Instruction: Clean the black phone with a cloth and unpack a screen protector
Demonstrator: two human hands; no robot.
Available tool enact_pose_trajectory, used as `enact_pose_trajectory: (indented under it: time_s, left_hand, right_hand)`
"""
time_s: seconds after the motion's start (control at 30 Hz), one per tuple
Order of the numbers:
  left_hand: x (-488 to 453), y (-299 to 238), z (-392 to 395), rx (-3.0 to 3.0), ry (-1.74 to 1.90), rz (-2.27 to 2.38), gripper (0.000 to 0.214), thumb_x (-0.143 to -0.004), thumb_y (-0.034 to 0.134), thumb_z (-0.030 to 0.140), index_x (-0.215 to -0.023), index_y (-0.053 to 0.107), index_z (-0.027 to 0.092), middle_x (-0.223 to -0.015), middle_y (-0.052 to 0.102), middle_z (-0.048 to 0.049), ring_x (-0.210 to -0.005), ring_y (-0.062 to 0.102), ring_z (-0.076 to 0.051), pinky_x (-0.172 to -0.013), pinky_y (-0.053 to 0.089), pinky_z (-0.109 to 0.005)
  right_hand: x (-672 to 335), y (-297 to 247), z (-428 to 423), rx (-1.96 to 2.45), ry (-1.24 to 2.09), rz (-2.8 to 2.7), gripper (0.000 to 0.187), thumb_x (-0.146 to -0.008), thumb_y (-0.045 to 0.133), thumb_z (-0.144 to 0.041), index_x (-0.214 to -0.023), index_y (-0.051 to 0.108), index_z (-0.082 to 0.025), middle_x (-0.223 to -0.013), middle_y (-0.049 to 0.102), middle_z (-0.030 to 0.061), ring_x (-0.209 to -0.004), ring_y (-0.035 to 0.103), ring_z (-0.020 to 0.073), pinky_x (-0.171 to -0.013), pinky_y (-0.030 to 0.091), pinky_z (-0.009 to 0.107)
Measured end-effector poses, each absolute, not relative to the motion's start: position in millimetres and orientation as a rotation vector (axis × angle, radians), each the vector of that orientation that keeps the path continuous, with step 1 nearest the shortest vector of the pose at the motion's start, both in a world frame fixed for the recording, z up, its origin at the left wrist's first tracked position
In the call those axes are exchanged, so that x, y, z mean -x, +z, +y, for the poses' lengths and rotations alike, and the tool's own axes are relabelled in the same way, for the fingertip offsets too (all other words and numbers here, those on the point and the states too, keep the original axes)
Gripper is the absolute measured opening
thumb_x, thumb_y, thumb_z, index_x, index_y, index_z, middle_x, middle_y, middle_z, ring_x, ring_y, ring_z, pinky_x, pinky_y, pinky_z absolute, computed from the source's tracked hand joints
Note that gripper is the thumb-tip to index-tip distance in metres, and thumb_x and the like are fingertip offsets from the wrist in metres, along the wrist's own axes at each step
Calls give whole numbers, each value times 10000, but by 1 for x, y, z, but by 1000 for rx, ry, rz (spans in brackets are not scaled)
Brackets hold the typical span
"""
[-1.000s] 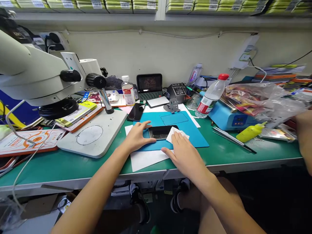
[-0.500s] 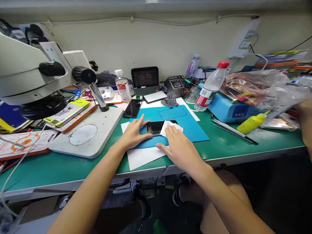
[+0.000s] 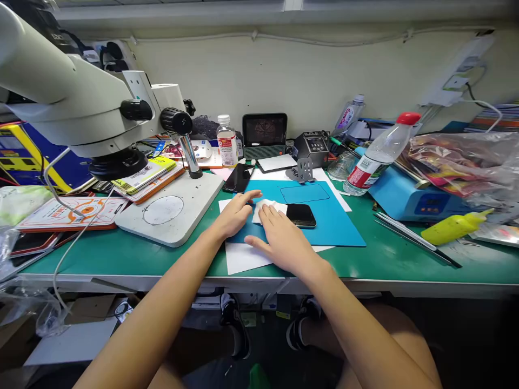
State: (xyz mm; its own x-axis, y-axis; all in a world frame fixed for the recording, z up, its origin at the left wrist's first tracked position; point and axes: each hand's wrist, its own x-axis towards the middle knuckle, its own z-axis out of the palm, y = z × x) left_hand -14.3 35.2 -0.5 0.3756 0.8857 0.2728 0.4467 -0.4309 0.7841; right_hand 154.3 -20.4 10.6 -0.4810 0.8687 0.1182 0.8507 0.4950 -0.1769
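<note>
So, the small white folded wipe sits over the left end of the black slab phone, which lies flat on the blue rubber mat. My right hand is flat on the wipe, fingers straight, pressing down rather than pinching. My left hand is spread wide too, right at the wipe's 9 o'clock edge; can't tell if it touches. A white paper sheet pokes out from under the mat at 6 o'clock. Another dark phone lies at 11, the white microscope base at 9, a clear red-capped water bottle at 2 and a yellow squeeze bottle at 3, all on the green bench.
</note>
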Motion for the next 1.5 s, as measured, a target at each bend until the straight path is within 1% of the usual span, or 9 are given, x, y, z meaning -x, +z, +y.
enact_pose_trajectory:
  time_s: [0.4,0.57,0.67,0.77,0.97,1.1,1.2,1.37,1.5]
  left_hand:
    - [11,4,29,-2083,1070,1250,435,-822,382,193,-1161,654,187,-1165,671,-50,-1063,589,-220,-1014,466,-383]
    - [14,8,23,-2144,953,1101,472,-796,448,246,-1219,650,182,-1179,646,-69,-1116,563,-240,-1031,448,-386]
    - [14,9,22,-2147,924,1069,477,-815,447,260,-1243,647,193,-1182,636,-74,-1146,555,-245,-1044,437,-397]
    - [13,6,24,-2156,915,1073,466,-852,436,283,-1259,641,187,-1189,629,-80,-1155,549,-247,-1057,420,-407]
    - [15,-2,28,-2174,890,1126,442,-937,387,344,-1283,618,194,-1239,620,-79,-1211,511,-255,-1079,391,-427]
    - [15,-2,28,-2190,875,1146,439,-951,398,374,-1297,607,201,-1235,614,-82,-1212,520,-257,-1075,399,-430]
    - [12,1,27,-2190,851,1159,436,-956,405,377,-1295,606,191,-1219,618,-92,-1209,526,-260,-1063,410,-437]
    - [11,2,24,-2222,843,1187,428,-957,423,387,-1292,605,193,-1233,626,-92,-1196,529,-265,-1049,419,-441]
    - [12,1,26,-2263,840,1206,429,-948,473,409,-1310,593,214,-1219,639,-80,-1154,552,-261,-1018,450,-430]
  right_hand:
    - [-160,14,-35,1453,133,-2543,916,-938,307,-701,-1486,374,30,-1563,350,266,-1473,306,353,-1201,263,492]
    - [-159,16,-25,1438,132,-2517,913,-910,396,-704,-1452,429,31,-1525,426,263,-1451,349,351,-1204,266,466]
    - [-166,10,-44,1442,117,-2491,962,-902,356,-740,-1486,380,24,-1570,349,255,-1467,316,358,-1207,252,479]
    - [-171,9,-44,1448,143,-2502,924,-926,309,-723,-1497,376,0,-1580,339,234,-1477,297,346,-1206,247,487]
    - [-174,14,-17,1478,214,-2502,910,-927,356,-699,-1496,372,11,-1580,337,228,-1484,287,333,-1207,256,474]
    - [-202,12,-43,1587,142,-2488,898,-944,332,-681,-1522,320,6,-1608,270,214,-1500,239,328,-1213,243,483]
    - [-221,14,-43,1690,128,-2463,874,-960,263,-674,-1528,321,-12,-1610,274,196,-1501,242,312,-1218,234,479]
    - [-222,17,-19,1859,124,-2368,917,-951,246,-689,-1511,328,34,-1599,280,233,-1499,240,326,-1220,226,466]
    - [-224,9,-48,1838,113,-2359,964,-924,225,-739,-1525,314,11,-1606,272,219,-1502,229,330,-1216,234,492]
